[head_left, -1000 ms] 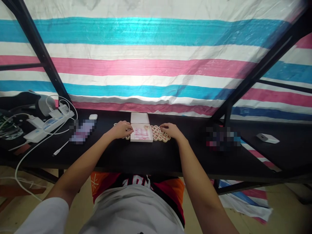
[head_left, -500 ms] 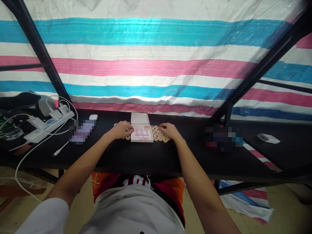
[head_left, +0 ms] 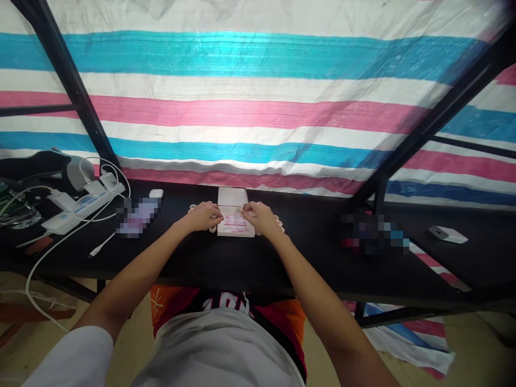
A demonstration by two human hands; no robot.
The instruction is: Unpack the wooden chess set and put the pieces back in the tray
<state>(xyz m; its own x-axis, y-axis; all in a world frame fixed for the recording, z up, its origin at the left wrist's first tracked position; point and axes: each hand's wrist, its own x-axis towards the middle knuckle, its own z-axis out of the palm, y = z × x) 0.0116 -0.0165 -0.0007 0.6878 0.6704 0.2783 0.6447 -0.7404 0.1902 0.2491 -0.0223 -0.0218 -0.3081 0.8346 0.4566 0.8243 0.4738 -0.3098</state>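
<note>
An open white box (head_left: 236,234) lies on the black table, its floor printed with a pink-red grid. Its lid (head_left: 232,196) is folded back behind it. My left hand (head_left: 202,216) is closed at the box's left edge, its fingertips pressed together just over the rim; whatever they hold is hidden. Round Chinese chess pieces (head_left: 212,229) show beneath and beside that hand. Over the box's back right corner, my right hand (head_left: 260,217) pinches a Chinese chess piece (head_left: 243,208). More pieces (head_left: 279,223) lie right of the box, largely covered by this hand.
To the left lie a blurred phone (head_left: 139,217), a white earbud case (head_left: 156,193), a power strip (head_left: 83,211) with cables, and a cable end (head_left: 97,251). On the right are a blurred dark item (head_left: 371,234) and a white device (head_left: 448,234). Black frame bars (head_left: 387,166) slant upward.
My right hand has moved left from the pieces beside the box to the box's back right corner. My left hand has stayed nearly in place at the left rim.
</note>
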